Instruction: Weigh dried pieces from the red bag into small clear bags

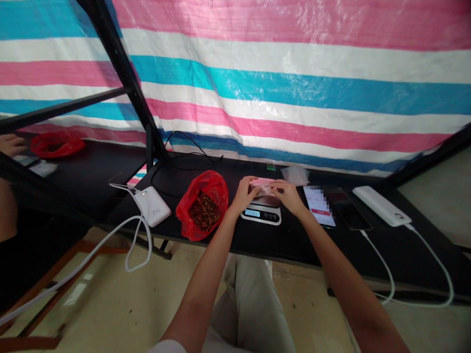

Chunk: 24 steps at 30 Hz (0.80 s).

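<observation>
A small kitchen scale (260, 215) with a lit display sits near the table's front edge. Over its weighing plate is a small clear plastic bag (263, 187) with a pinkish tint; its contents are too small to make out. My left hand (244, 197) grips the bag's left side with bent fingers. From the right, my right hand (287, 196) pinches the same bag. Just left of the scale stands an open red plastic bag (185, 209), its rim folded out, holding many small brown pieces (204, 211) that look like seeds or dried pods.
White power banks (153, 206) with cables lie at left and right. Two phones (319, 207) rest right of the scale. Behind are thin clear bags (296, 175) and small green batteries (271, 167). At far left, another person's hand (8, 145) is near a second red bag (56, 145).
</observation>
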Available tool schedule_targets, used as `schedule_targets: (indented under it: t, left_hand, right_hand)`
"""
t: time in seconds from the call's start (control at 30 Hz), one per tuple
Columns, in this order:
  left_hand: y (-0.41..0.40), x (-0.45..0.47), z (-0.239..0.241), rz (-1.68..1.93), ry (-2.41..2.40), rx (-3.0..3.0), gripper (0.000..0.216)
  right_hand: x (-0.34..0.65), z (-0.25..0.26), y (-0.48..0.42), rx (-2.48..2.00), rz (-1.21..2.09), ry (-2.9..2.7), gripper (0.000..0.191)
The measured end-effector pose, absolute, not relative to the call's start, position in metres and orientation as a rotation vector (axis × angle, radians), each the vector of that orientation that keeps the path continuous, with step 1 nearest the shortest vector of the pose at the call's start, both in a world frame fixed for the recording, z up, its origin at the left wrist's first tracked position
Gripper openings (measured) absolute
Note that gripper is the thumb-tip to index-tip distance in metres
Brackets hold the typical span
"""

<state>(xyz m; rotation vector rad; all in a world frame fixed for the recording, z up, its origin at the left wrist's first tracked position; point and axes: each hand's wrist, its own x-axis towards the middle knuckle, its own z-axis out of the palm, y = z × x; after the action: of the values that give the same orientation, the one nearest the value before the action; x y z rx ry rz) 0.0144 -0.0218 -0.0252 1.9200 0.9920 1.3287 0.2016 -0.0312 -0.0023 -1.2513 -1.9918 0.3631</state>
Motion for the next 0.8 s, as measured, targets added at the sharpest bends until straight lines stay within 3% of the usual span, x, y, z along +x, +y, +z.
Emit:
schedule_targets:
  t: [0.2,0.57,0.8]
  left_hand:
    - [-0.023,0.016,-0.024,1.349,0.963,1.906,0.025]
    - [-0.024,0.018,-0.022,1.331,0.966,1.97,0.018]
    - [-0.025,0.018,-0.02,1.316,0.984,2.021,0.019]
  right_hand:
    - [0.199,-0.007,-0.028,-1.246,0.551,-2.133,0.027]
    - [0.191,-0.004,-0.03,-1.276,0.478,-2.13,0.02]
    - [0.193,-0.006,-0.03,-1.17,0.467,-2.202,0.026]
